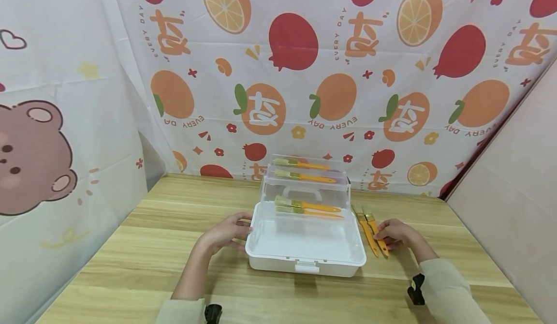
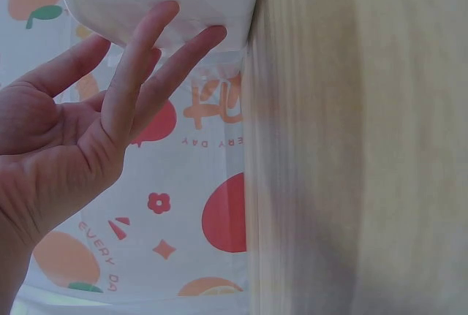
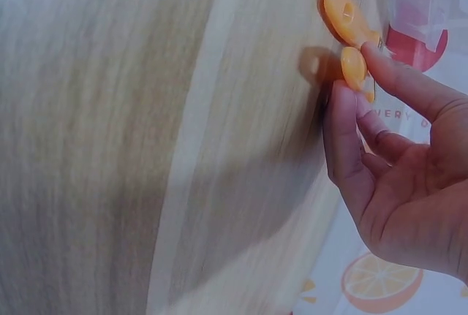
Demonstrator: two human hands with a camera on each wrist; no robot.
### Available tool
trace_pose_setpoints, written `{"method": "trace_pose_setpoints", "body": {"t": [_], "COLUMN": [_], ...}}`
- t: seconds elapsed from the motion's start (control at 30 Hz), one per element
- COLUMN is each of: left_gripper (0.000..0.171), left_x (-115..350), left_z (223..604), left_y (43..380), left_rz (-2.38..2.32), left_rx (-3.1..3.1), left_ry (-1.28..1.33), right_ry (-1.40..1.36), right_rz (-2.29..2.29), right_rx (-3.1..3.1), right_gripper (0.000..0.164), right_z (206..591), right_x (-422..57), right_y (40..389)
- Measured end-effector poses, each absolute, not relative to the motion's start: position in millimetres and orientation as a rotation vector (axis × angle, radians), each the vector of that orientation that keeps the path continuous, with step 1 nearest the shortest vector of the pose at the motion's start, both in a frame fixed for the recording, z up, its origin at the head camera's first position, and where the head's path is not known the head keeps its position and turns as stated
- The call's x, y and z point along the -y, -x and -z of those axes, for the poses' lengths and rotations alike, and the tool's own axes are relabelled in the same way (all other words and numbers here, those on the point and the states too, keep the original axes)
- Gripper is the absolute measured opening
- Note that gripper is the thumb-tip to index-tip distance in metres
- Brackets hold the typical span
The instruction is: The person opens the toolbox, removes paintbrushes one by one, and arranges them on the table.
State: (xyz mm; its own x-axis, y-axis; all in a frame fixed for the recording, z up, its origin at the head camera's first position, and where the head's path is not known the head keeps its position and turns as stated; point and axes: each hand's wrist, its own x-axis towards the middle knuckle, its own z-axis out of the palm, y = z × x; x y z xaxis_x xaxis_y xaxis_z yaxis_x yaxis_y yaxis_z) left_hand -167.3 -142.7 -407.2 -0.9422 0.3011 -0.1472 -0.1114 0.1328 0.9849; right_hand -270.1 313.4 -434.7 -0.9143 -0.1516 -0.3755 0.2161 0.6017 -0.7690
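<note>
A white plastic box [image 1: 278, 265] stands with its clear upper part raised at the back. My left hand [image 1: 227, 232] is at the box's left side; in the left wrist view its extended fingertips [image 2: 212, 33] touch the white wall. To the right of the box, two paintbrushes with orange handles lie side by side on the table. My right hand [image 1: 395, 233] pinches the handle of the right paintbrush [image 3: 353, 66] between thumb and fingers. The left paintbrush [image 1: 369, 235] lies beside it, bristles toward the back.
Two paintbrushes [image 1: 306, 175] rest up on the clear part, and two more paintbrushes [image 1: 319, 207] lie at the box's back edge. A latch [image 1: 306, 267] sits on the box's front. Behind the wooden table [image 1: 174, 246] hangs a fruit-print cloth [image 1: 296, 101].
</note>
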Motion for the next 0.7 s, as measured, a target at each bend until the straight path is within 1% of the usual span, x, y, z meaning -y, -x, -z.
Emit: {"method": "trace_pose_setpoints", "body": {"t": [0.7], "left_gripper": [0.046], "left_x": [145.4], "left_z": [410.4], "left_y": [167.0], "left_rz": [-1.864], "left_rx": [-2.117], "left_ry": [-0.198], "right_ry": [-0.076], "right_rz": [1.153], "right_rx": [-2.526], "right_gripper": [0.024], "right_z": [437.0], "right_x": [-307.7], "right_y": [267.8]}}
